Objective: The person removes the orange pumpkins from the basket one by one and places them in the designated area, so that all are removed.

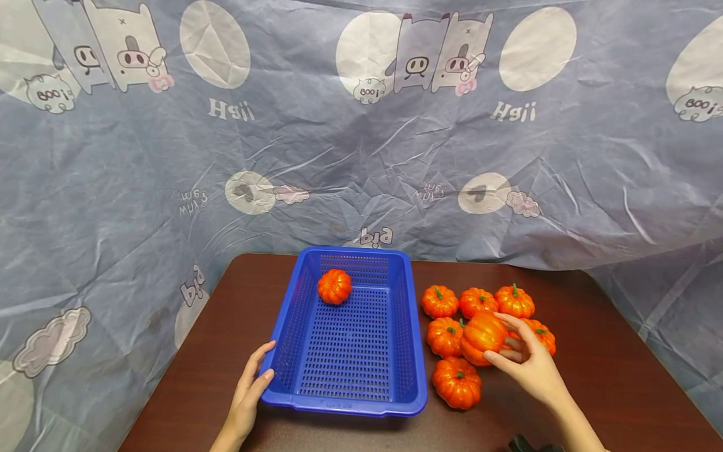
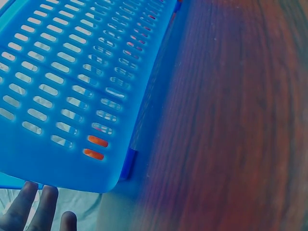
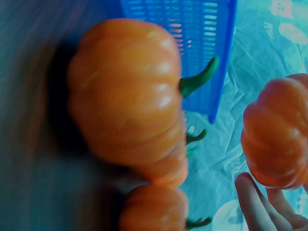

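Note:
In the head view a blue plastic basket (image 1: 285, 326) holds one small orange pumpkin (image 1: 334, 287) at its far left. My left hand (image 1: 245, 395) touches the basket's near left side with fingertips and thumb; its fingers also show at the basket's edge in the left wrist view. My right hand (image 1: 533, 364) holds another orange pumpkin (image 1: 484, 338) between thumb and fingers, above the pumpkins on the table. That same held pumpkin (image 3: 279, 132) shows at the right of the right wrist view, apart from a green-stemmed pumpkin (image 3: 127, 94) in front of the basket.
Several more pumpkins stand right of the basket, among them a near one (image 1: 456, 384), a far right one (image 1: 515, 302) and one partly behind the right hand (image 1: 542, 338). They stand on a dark brown table (image 1: 599, 376). A printed grey-blue cloth (image 1: 350, 138) hangs behind.

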The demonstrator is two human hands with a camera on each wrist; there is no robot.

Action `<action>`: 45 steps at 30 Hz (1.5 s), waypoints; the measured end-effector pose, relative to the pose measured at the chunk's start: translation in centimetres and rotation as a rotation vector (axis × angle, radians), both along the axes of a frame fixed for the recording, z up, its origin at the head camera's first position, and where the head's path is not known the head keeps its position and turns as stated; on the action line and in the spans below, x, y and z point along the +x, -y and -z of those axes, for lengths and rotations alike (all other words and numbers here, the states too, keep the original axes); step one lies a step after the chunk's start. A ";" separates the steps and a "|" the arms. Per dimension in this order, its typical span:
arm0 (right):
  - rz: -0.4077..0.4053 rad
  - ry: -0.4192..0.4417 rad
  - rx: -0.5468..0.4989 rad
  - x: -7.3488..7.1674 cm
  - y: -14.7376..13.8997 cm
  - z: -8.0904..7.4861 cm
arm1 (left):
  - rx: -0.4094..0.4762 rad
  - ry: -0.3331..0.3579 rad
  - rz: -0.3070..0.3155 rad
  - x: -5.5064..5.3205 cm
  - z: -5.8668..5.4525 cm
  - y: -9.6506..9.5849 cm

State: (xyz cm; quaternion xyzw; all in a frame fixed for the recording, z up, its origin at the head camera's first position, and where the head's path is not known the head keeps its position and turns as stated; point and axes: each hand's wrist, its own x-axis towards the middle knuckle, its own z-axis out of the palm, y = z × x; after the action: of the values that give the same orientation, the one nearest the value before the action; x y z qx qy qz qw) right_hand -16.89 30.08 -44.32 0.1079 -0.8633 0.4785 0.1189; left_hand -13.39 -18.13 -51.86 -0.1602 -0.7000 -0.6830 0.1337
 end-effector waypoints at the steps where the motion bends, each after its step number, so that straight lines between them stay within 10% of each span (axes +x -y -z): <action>1: 0.009 -0.005 0.001 0.1 -0.2 0.3 | 0.000 -0.002 0.000 0.0 0.0 0.0; 16: -0.082 -0.091 -0.154 2.8 -3.2 3.9 | -0.011 -0.012 -0.006 -0.1 0.1 0.0; 29: -0.171 0.005 -0.142 3.9 -4.9 5.9 | -0.010 0.025 -0.020 0.0 0.0 0.0; 45: -0.076 0.048 -0.070 4.0 -5.1 8.0 | 0.000 -0.015 0.006 -0.1 0.1 0.1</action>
State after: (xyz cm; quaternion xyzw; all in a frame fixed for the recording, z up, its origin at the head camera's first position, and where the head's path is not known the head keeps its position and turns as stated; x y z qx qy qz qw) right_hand -12.89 35.18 -52.29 0.1246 -0.8440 0.5149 0.0836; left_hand -13.51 -18.19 -51.98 -0.1674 -0.6985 -0.6821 0.1367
